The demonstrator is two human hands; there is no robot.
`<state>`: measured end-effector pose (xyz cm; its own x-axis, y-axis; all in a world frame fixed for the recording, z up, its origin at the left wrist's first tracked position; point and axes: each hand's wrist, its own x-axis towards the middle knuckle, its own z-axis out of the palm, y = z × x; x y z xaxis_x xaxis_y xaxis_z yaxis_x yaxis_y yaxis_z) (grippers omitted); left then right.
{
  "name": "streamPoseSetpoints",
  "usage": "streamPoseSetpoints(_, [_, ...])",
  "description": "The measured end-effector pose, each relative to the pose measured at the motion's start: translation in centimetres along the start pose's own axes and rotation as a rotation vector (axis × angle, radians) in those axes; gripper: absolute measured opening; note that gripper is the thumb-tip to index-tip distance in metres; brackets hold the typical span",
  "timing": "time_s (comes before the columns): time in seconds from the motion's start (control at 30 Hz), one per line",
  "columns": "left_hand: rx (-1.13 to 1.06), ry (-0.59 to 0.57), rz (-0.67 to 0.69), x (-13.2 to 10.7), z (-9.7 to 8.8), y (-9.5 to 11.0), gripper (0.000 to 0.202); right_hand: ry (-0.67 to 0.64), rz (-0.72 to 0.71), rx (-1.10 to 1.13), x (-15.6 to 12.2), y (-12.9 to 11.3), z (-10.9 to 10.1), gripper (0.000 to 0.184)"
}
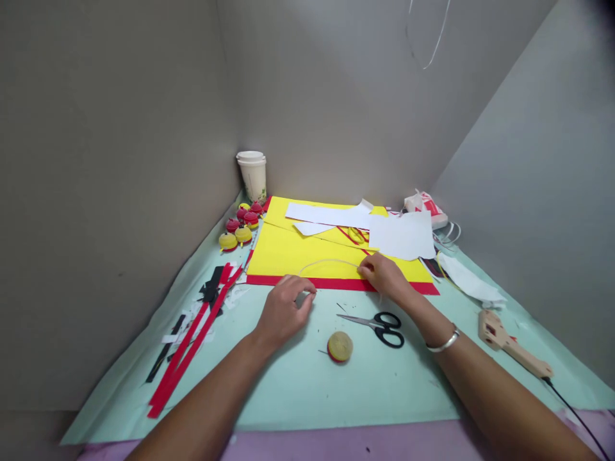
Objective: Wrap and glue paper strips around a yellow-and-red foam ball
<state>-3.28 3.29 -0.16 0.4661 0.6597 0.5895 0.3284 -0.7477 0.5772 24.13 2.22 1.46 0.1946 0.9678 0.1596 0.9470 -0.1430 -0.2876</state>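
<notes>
A thin white string arches over the yellow sheet between my two hands. My right hand pinches one end of it near the sheet's red front strip. At the other end, the string runs behind the knuckles of my left hand, whose fingers are curled with thumb and forefinger tips close together. Below the hands lies a small round piece with a tan top and red edge. Black-handled scissors rest beside it, blades pointing left.
Red strips and black scraps lie left, below several small yellow and red lantern-like pieces. A lidded paper cup stands behind. White paper covers part of the yellow sheet. A corded glue gun lies right.
</notes>
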Motion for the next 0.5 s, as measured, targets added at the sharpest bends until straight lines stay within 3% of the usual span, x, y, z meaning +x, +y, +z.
streamPoseSetpoints(0.2, [0.126,0.208,0.003,0.2,-0.4,0.3,0.024,0.148,0.233,-0.059,5.4,1.5,-3.7,0.026])
streamPoseSetpoints(0.3, [0.11,0.211,0.001,0.2,-0.4,0.5,0.02,0.196,0.326,-0.096,6.6,2.0,-5.5,0.034])
streamPoseSetpoints(0.4, [0.03,0.099,-0.007,0.1,-0.5,0.8,0.011,0.166,0.242,-0.084,4.1,1.3,-6.1,0.046])
streamPoseSetpoints(0.5, [-0.079,-0.047,-0.028,0.0,-0.5,1.3,0.009,0.006,0.072,-0.02,-1.8,0.4,-5.8,0.032])
